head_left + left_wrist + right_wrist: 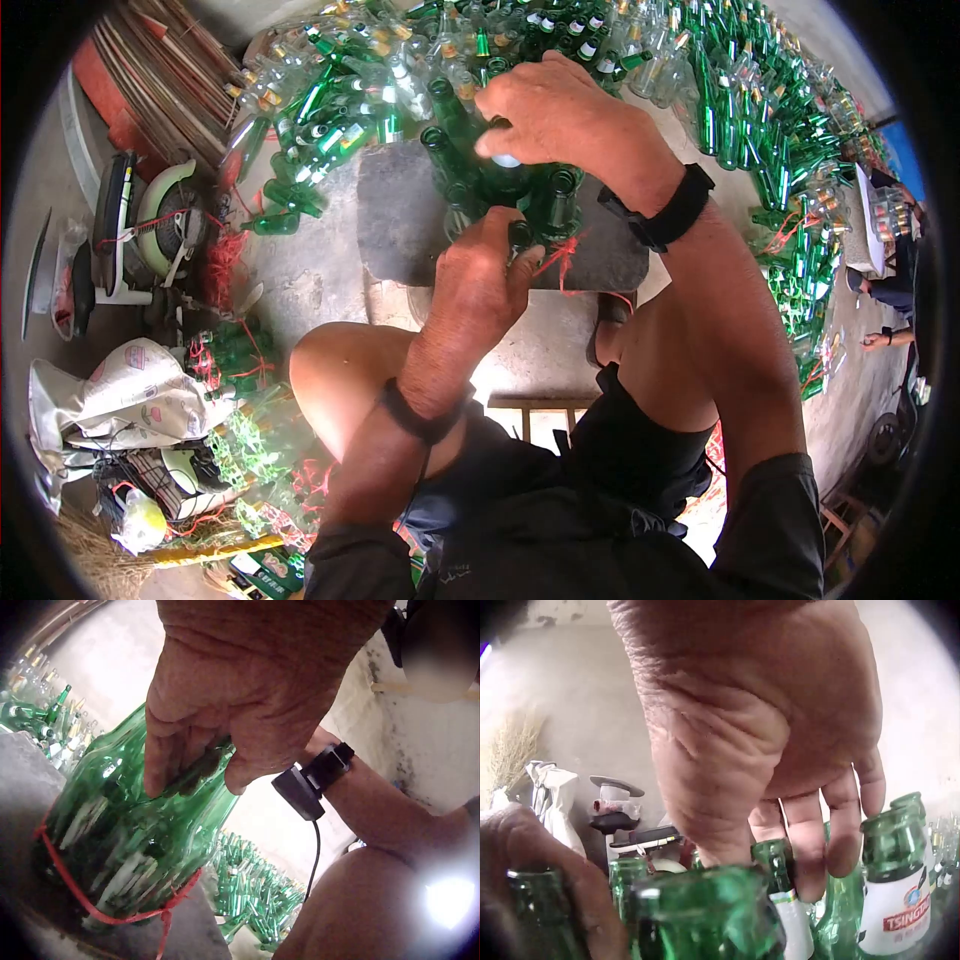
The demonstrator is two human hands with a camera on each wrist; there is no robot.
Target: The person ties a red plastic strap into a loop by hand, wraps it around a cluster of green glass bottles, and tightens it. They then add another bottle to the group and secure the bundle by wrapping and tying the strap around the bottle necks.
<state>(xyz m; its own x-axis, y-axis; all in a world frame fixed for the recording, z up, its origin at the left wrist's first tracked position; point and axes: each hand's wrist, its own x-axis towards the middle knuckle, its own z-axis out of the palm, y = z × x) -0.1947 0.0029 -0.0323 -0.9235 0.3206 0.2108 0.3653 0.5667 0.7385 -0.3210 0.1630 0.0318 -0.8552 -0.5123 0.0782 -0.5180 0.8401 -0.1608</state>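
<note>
A cluster of green glass bottles (437,150) stands upright on a dark slab (390,225) in front of the person. Red string (97,913) runs round the lower part of the cluster, and its loose end (563,262) hangs at the near side. The left hand (480,270) grips the neck of a near green bottle (520,234), fingers on one side and thumb on the other. Over the middle of the cluster, the right hand (565,110) holds another bottle's neck (769,855) between thumb and fingers. A bottle with a white label (896,915) stands beside the right fingers.
Many loose green and clear bottles (735,110) are heaped beyond the slab and along the right. At left are a scooter-like machine (150,230), a white sack (140,390) and stacked boards (160,80). Part of another person (890,290) shows at far right.
</note>
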